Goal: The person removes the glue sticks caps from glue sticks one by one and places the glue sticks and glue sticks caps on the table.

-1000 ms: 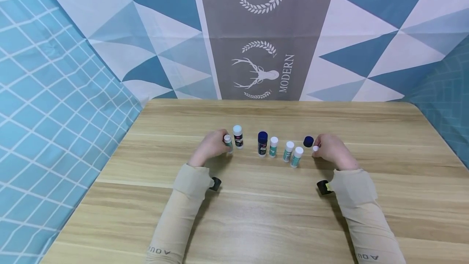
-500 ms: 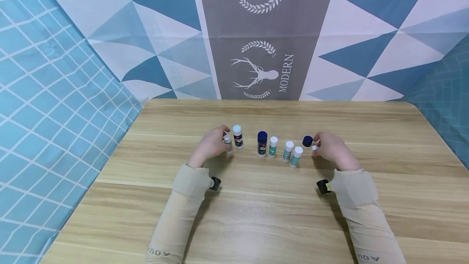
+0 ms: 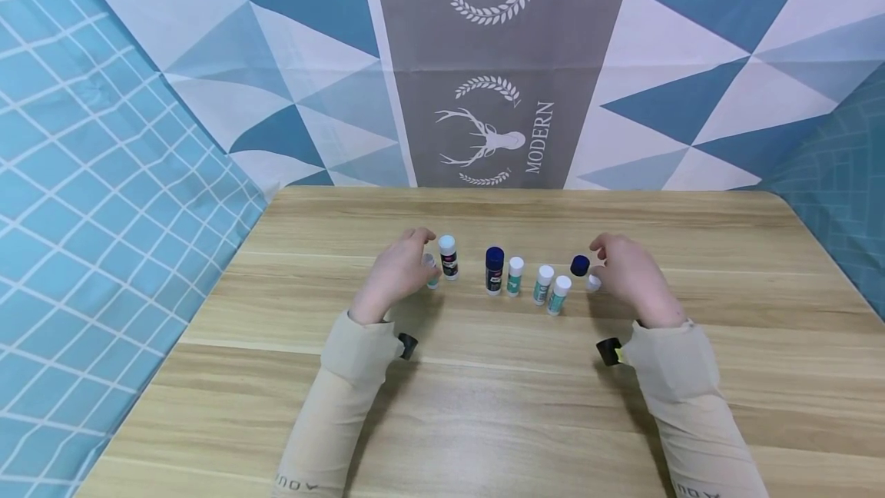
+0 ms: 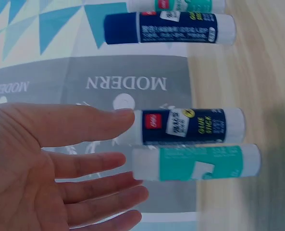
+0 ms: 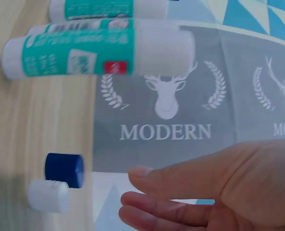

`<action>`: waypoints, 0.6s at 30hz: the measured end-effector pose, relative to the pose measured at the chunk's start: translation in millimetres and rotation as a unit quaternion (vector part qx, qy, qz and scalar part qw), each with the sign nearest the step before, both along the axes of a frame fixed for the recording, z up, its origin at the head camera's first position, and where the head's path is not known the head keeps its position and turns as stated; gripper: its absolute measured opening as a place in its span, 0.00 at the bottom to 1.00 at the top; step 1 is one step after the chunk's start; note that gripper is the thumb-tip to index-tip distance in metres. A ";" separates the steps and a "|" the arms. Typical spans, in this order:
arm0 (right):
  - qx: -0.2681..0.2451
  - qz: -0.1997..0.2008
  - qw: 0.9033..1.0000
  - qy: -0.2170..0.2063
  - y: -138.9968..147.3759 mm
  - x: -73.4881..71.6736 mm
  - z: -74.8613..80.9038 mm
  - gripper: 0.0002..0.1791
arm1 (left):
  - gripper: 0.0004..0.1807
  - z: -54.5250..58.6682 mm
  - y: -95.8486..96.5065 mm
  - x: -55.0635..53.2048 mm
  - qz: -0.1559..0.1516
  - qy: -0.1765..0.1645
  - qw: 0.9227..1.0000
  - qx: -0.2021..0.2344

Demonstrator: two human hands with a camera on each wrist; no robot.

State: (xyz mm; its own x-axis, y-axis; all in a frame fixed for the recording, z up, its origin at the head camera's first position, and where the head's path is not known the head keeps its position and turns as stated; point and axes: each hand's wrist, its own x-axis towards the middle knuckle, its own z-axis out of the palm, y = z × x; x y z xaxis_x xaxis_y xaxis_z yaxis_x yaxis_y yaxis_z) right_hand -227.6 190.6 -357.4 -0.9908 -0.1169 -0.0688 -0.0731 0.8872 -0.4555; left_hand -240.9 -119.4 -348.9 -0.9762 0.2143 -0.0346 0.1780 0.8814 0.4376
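My left hand (image 3: pixel 397 271) is open beside a teal glue stick (image 4: pixel 200 163) with a white cap, which stands upright on the table and is partly hidden by the fingers in the head view. Right next to that stick stands a navy glue stick (image 3: pixel 449 261) with a white cap. My right hand (image 3: pixel 629 271) has loose fingers around nothing. Just off its fingertips lie a small white cap (image 5: pixel 48 196) and a navy cap (image 5: pixel 65 170), side by side on the wood.
Between the hands stand a navy glue stick (image 3: pixel 494 271) with a navy cap and several teal ones, the rightmost teal stick (image 3: pixel 558 298) nearest the caps. The wooden table (image 3: pixel 470 421) ends at a patterned cloth (image 3: pixel 484 75) behind.
My left fingers have spread and let go of the teal glue stick. My right fingers have released the white cap beside the navy cap, and that hand has drawn slightly away.
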 end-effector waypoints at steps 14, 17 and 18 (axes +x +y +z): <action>-0.021 0.006 0.995 0.094 -18.0 16.7 22.9 0.15 | 0.25 15.4 15.2 16.5 -0.035 0.089 0.995 -0.005; -0.021 0.010 0.992 0.123 -21.2 18.2 24.1 0.14 | 0.24 15.0 18.1 17.6 -0.038 0.107 0.993 -0.008; -0.020 0.012 0.991 0.134 -22.4 18.6 24.5 0.14 | 0.24 14.7 19.3 17.8 -0.039 0.112 0.993 -0.008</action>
